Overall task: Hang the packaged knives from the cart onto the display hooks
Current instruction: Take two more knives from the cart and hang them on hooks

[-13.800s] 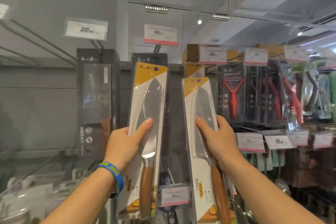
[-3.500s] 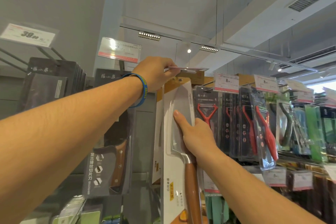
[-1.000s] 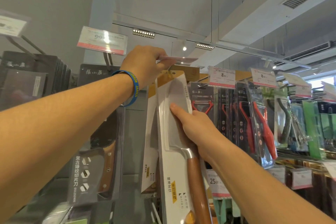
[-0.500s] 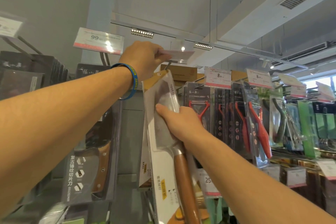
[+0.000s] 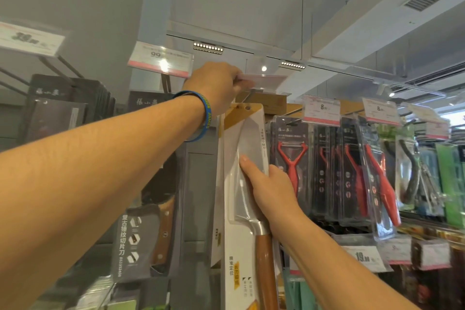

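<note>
Yellow-topped packaged knife [image 5: 241, 184] gripped by right hand [image 5: 271, 189], unhooked (left hand [image 5: 219, 85] pinching price tag [image 5: 261, 78] at 12 o'clock).

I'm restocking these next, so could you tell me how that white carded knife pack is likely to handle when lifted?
The knife pack is probably stiff: its card stays flat in the right hand. Likely bottom-heavy, given the wooden handle. The glossy blister may be slippery.
</note>
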The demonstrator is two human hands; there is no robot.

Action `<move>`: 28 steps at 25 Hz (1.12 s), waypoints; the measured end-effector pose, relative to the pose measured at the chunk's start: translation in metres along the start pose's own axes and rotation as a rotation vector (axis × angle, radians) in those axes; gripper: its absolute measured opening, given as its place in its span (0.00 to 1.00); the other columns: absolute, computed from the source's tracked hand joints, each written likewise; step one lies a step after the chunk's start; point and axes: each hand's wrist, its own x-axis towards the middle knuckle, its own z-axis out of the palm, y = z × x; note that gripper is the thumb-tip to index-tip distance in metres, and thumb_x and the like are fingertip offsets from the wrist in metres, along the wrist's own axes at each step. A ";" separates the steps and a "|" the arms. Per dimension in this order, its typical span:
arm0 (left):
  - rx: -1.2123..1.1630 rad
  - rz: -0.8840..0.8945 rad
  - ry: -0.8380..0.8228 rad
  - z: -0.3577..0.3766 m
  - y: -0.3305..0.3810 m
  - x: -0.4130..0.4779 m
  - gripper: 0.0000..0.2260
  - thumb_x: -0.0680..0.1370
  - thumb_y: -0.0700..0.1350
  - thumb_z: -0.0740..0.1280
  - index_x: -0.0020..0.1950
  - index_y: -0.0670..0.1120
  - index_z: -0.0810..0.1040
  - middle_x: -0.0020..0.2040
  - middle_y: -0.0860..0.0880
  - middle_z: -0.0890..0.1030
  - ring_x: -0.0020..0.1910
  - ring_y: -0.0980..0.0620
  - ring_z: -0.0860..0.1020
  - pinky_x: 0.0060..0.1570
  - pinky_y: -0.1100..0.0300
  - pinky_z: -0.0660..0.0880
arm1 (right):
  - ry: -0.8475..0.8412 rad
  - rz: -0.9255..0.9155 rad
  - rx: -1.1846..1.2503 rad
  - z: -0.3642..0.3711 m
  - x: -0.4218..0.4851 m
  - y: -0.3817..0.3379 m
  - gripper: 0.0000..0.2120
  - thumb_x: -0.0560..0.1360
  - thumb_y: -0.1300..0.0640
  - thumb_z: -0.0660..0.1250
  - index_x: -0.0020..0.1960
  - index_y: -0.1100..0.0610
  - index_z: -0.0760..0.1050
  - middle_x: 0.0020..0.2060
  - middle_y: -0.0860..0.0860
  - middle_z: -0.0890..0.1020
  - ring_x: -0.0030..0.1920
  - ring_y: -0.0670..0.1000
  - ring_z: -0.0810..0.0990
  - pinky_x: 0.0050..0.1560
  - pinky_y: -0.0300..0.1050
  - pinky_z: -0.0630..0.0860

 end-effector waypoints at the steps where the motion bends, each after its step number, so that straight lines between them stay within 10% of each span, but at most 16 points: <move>1: -0.003 -0.002 0.003 0.000 0.000 0.000 0.11 0.82 0.58 0.61 0.44 0.53 0.74 0.33 0.55 0.73 0.31 0.58 0.71 0.31 0.61 0.66 | 0.004 0.010 0.022 -0.002 0.002 -0.001 0.21 0.75 0.37 0.70 0.58 0.52 0.80 0.47 0.49 0.87 0.47 0.51 0.86 0.52 0.51 0.83; 6: -0.012 0.021 0.038 0.001 0.001 -0.002 0.15 0.81 0.59 0.60 0.37 0.55 0.70 0.31 0.56 0.71 0.30 0.59 0.69 0.29 0.63 0.61 | -0.096 0.121 0.033 -0.005 0.010 -0.004 0.17 0.74 0.36 0.70 0.49 0.50 0.79 0.32 0.43 0.86 0.33 0.45 0.86 0.31 0.38 0.80; 14: 0.007 0.046 -0.006 -0.001 0.003 -0.009 0.17 0.80 0.62 0.59 0.45 0.52 0.78 0.34 0.52 0.77 0.33 0.53 0.74 0.32 0.59 0.68 | -0.152 0.242 -0.247 0.034 0.062 0.005 0.33 0.79 0.32 0.60 0.63 0.61 0.74 0.54 0.60 0.83 0.51 0.58 0.83 0.57 0.53 0.79; 18: 0.048 0.123 -0.024 -0.004 0.002 -0.026 0.15 0.81 0.57 0.61 0.63 0.53 0.80 0.59 0.49 0.83 0.55 0.46 0.80 0.53 0.50 0.78 | -0.142 0.316 -0.416 0.045 0.078 0.022 0.41 0.80 0.30 0.53 0.77 0.63 0.63 0.70 0.61 0.74 0.68 0.62 0.75 0.57 0.49 0.70; 21: 0.201 0.223 -0.048 0.000 0.003 -0.048 0.17 0.82 0.56 0.60 0.70 0.57 0.72 0.77 0.55 0.64 0.61 0.44 0.78 0.54 0.49 0.79 | -0.131 0.356 -0.670 0.040 0.074 0.031 0.41 0.81 0.30 0.50 0.77 0.62 0.64 0.71 0.62 0.74 0.68 0.61 0.76 0.59 0.51 0.74; 24: 0.176 0.181 -0.009 0.008 -0.005 -0.103 0.16 0.81 0.57 0.59 0.68 0.62 0.74 0.75 0.59 0.67 0.55 0.50 0.81 0.49 0.53 0.80 | 0.065 0.090 -0.766 0.026 0.049 0.030 0.33 0.80 0.36 0.62 0.73 0.60 0.66 0.66 0.58 0.76 0.63 0.60 0.78 0.50 0.50 0.73; 28: -0.472 -0.341 -0.080 0.032 0.007 -0.200 0.10 0.79 0.54 0.65 0.57 0.57 0.84 0.51 0.57 0.86 0.43 0.57 0.85 0.48 0.57 0.80 | 0.038 -0.398 -0.588 -0.007 -0.021 0.011 0.15 0.80 0.45 0.68 0.63 0.51 0.76 0.51 0.44 0.82 0.48 0.48 0.82 0.47 0.45 0.76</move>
